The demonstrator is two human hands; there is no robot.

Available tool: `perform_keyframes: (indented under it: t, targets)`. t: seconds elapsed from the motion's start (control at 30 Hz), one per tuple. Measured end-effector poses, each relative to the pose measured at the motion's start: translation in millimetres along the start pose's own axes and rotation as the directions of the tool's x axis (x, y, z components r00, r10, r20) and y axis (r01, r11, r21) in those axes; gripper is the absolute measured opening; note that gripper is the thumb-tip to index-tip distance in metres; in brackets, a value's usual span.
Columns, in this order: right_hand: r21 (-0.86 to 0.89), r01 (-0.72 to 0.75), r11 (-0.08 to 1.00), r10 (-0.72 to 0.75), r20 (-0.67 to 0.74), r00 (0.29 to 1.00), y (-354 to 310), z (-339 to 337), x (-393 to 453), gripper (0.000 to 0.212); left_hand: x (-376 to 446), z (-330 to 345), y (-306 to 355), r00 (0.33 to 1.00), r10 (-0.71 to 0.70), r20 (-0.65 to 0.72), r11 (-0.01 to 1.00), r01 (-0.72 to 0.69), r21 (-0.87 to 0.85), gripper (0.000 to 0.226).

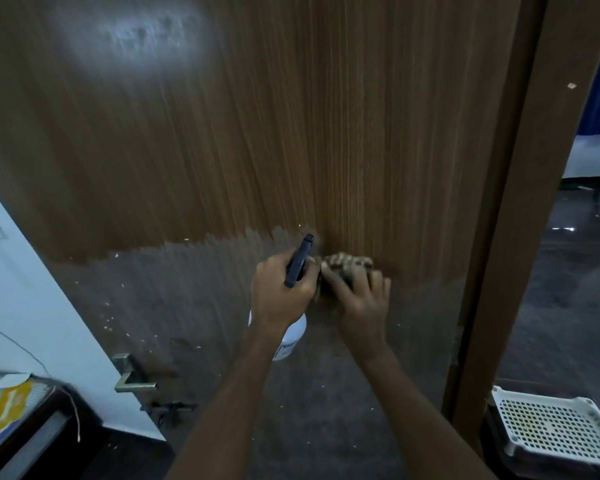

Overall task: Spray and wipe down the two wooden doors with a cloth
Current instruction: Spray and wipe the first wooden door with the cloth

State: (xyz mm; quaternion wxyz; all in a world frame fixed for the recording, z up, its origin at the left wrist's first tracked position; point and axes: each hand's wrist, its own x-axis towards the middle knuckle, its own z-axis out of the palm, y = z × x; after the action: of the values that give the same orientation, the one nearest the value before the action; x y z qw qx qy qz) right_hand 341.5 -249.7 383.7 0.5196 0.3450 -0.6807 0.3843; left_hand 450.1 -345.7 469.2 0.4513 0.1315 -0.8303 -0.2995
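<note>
left hand (pixel 281 289) grips spray bottle (pixel 293 337), nozzle aimed up at door (pixel 222 150) | right hand (pixel 359 299) just beside it, fingers pressing cloth (pixel 347 265) flat on the wood | clean-looking panel lies above cloth, dull zone below | wipe likely runs downward

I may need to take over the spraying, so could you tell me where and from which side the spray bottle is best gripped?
Probably at the neck under the dark trigger head, where the left hand holds the spray bottle now. Come from the side away from the door: the nozzle points at the wood and the white body hangs below.
</note>
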Motion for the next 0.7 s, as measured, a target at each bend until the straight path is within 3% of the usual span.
perform_keyframes:
  t: [0.07,0.27,0.5,0.57,0.7]
  targets:
    - [0.017,-0.014,1.0,0.013,0.051,0.999,-2.9,-0.9,-12.1,0.025,-0.3,-4.4,-1.7,1.0,-0.005,0.003,1.0,0.005,-0.003,0.042]
    - [-0.016,-0.1,0.995,0.096,-0.17,0.981,-30.8,14.0,82.2,0.034,1.1,-17.6,-11.9,0.999,-0.043,-0.016,0.999,0.043,0.004,0.04]
    - [0.003,-0.009,1.0,0.008,0.057,0.998,-36.6,16.8,-5.9,0.036,-2.5,-32.8,-24.8,0.997,-0.076,0.034,0.997,0.076,-0.005,0.04]
    - [-0.017,-0.05,0.999,0.049,-0.029,0.998,-45.9,19.5,26.8,0.029,-0.7,-40.2,-29.1,0.997,-0.075,0.022,0.997,0.075,-0.001,0.044]
    - [-0.016,-0.162,0.987,0.157,-0.174,0.972,-63.9,33.2,82.9,0.04,6.1,-52.1,-36.7,0.998,-0.07,-0.002,0.998,0.07,0.006,0.048]
